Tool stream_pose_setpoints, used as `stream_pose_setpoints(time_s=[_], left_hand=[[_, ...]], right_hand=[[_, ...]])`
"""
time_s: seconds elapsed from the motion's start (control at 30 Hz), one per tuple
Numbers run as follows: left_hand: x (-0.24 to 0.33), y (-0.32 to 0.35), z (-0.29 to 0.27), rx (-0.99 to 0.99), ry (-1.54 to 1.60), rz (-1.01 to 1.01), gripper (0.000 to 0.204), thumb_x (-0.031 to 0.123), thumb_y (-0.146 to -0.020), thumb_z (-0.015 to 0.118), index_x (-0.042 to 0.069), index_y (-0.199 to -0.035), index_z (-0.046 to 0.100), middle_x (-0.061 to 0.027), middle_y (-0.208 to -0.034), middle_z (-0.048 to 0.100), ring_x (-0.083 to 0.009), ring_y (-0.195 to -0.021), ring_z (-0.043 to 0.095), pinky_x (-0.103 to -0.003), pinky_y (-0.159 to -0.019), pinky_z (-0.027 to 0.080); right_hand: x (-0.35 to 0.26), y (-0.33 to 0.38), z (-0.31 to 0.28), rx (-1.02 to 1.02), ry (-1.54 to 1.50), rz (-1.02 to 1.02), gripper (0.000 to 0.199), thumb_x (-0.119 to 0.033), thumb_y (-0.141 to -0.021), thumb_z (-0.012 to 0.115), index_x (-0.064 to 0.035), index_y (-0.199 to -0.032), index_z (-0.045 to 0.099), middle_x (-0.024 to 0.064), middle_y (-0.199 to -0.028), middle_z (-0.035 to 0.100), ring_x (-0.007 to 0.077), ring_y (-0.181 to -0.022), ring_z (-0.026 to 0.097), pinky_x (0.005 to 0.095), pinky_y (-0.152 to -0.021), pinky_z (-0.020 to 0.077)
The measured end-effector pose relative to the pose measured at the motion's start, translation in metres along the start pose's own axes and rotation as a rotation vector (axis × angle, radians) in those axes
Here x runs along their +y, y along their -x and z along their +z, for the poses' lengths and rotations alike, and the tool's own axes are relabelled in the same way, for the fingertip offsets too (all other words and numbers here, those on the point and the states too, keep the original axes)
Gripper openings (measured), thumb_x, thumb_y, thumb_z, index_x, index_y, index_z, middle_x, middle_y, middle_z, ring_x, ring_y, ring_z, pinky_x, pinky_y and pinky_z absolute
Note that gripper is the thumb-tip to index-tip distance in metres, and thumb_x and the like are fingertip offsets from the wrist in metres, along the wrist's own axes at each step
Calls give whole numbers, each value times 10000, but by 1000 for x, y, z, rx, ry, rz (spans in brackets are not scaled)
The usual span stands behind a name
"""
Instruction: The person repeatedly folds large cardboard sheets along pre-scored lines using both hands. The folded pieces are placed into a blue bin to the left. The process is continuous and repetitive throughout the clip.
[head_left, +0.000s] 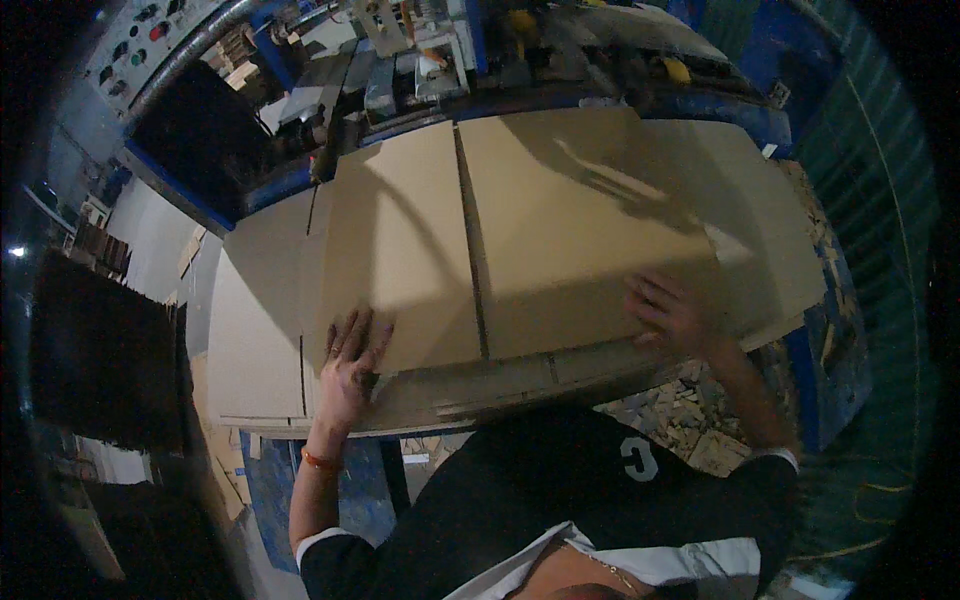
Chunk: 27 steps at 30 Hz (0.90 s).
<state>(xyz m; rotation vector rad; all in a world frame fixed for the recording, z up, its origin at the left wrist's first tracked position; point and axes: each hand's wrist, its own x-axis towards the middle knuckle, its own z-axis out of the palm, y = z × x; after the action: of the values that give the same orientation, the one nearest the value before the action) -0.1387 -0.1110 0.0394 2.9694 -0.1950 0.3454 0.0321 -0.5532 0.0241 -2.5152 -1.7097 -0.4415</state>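
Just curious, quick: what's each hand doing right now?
Left hand: open, flat on the left board.
Right hand: open, resting on the right board.

Tan boards (560,230) fill the centre; an orange wristband (320,461) sits at 7 o'clock, a blue bench frame (820,380) at 3 o'clock.

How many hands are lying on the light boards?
2. The left hand lies flat on the left board; the right hand lies on the right board.

Two flat tan fibreboard panels (400,250) (590,230) side by side on blue-framed saw table (800,330); left hand (350,365) on left panel's near edge, right hand (675,315) on right panel.
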Motion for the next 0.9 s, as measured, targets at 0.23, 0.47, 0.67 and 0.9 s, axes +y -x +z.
stream_pose_setpoints(time_s=[0.23, 0.47, 0.67, 0.9], left_hand=[[-48, -80, 19, 210, 167, 4, 661, 54, -721, 643, 155, -1335, 419, -152, -1382, 365, -301, -1284, 340, -435, -1040, 306], [-99, -187, 54, 372, -50, -99, 590, 110, -832, 571, 114, -1371, 333, -164, -1381, 354, -359, -1274, 329, -414, -1040, 305], [-97, -149, 29, 446, 52, -218, 761, 210, -780, 664, 64, -1394, 239, -193, -1392, 322, -341, -1312, 271, -430, -1071, 234], [-192, 97, 21, 630, -424, -1052, 682, 330, -840, 587, 78, -1387, 268, -190, -1291, 438, -350, -1149, 446, -463, -962, 354]], right_hand=[[79, -77, 25, -190, -186, 276, 719, -569, -734, 549, -131, -1297, 455, 66, -1384, 377, 282, -1258, 350, 441, -1030, 292], [113, -148, 53, -129, -13, 583, 502, -341, -887, 502, -246, -1361, 367, 80, -1438, 285, 321, -1307, 280, 500, -1049, 245], [84, -104, 27, -18, -88, 647, 636, -255, -837, 585, -194, -1398, 293, 168, -1413, 307, 401, -1282, 306, 493, -1049, 256], [55, 113, 2, 263, 365, 1444, 574, -296, -831, 577, 23, -1282, 420, 255, -1313, 412, 404, -1259, 326, 437, -1065, 247]])
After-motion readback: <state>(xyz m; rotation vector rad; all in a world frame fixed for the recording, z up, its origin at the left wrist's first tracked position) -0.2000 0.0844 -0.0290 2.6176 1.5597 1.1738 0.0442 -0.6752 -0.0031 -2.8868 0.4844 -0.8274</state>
